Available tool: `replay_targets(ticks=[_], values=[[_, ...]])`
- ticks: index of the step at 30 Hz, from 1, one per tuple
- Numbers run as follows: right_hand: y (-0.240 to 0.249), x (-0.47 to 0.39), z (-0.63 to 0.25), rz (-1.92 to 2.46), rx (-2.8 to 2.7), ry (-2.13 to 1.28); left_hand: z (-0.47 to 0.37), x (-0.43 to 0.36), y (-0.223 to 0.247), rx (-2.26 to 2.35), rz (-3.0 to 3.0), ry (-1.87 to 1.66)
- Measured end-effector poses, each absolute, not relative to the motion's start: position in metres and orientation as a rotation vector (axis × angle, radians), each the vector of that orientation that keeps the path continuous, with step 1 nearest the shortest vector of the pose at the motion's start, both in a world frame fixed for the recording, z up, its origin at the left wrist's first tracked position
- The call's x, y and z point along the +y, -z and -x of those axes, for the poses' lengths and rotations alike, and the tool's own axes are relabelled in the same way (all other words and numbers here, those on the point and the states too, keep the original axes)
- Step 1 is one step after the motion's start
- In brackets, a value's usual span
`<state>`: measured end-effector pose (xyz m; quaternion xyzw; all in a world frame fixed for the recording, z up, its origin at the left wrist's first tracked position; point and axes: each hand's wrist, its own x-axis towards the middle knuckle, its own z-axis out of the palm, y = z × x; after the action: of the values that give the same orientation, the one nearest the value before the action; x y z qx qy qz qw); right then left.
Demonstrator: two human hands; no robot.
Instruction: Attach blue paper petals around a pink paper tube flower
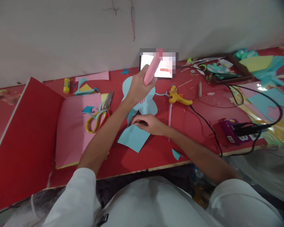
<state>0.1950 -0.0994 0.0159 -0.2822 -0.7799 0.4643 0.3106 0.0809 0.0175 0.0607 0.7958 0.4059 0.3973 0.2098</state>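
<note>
My left hand (142, 83) is closed around a pink tube (151, 71), narrower at its tip and slanting up to the right. Beneath that hand lies a light blue paper cutout (149, 105) with rounded lobes, like a flower, its middle partly hidden. My right hand (152, 124) has its fingers curled and pinched at the upper edge of a light blue paper sheet (134, 138). Beside those fingertips a folded light blue strip (130, 117) stands up. To the right lies a yellow hot glue gun (180, 97) with a clear glue stick (170, 116).
A lit screen (164, 67) leans on the wall. Scissors (92, 124) lie on pink paper (71, 126) at left, near a yellow glue stick (66, 85) and a raised red board (28, 135). Cables run from a purple power box (230, 130); a dark tray (241, 64) stands behind.
</note>
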Motion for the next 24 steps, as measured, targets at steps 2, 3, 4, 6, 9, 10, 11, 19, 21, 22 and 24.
replay_targets(ticks=[2,3,4,6,9,10,11,19,21,22,24], values=[[-0.016,-0.099,-0.195,0.751,-2.061,-1.225,-0.082,0.015,-0.064,1.147,-2.19,-1.133],[-0.016,-0.1,-0.195,0.753,-2.06,-1.225,-0.082,0.015,-0.065,1.152,-2.176,-1.147],[-0.015,-0.1,-0.195,0.754,-2.058,-1.223,-0.082,0.015,-0.066,1.156,-2.166,-1.16],[-0.014,-0.1,-0.195,0.753,-2.057,-1.219,-0.08,0.016,-0.07,1.152,-2.143,-1.189],[-0.013,-0.1,-0.195,0.758,-2.07,-1.213,-0.078,0.017,-0.074,1.103,-2.114,-1.231],[-0.013,-0.1,-0.195,0.763,-2.075,-1.213,-0.078,0.017,-0.075,1.086,-2.111,-1.242],[-0.012,-0.1,-0.195,0.766,-2.077,-1.213,-0.077,0.017,-0.076,1.078,-2.112,-1.248],[-0.012,-0.099,-0.196,0.779,-2.113,-1.182,-0.073,0.012,-0.092,1.13,-2.18,-1.293],[-0.011,-0.098,-0.196,0.78,-2.129,-1.171,-0.067,0.013,-0.099,1.147,-2.181,-1.318],[-0.011,-0.098,-0.196,0.774,-2.134,-1.165,-0.064,0.015,-0.101,1.147,-2.165,-1.333],[-0.01,-0.098,-0.195,0.764,-2.139,-1.154,-0.057,0.022,-0.101,1.14,-2.111,-1.372]])
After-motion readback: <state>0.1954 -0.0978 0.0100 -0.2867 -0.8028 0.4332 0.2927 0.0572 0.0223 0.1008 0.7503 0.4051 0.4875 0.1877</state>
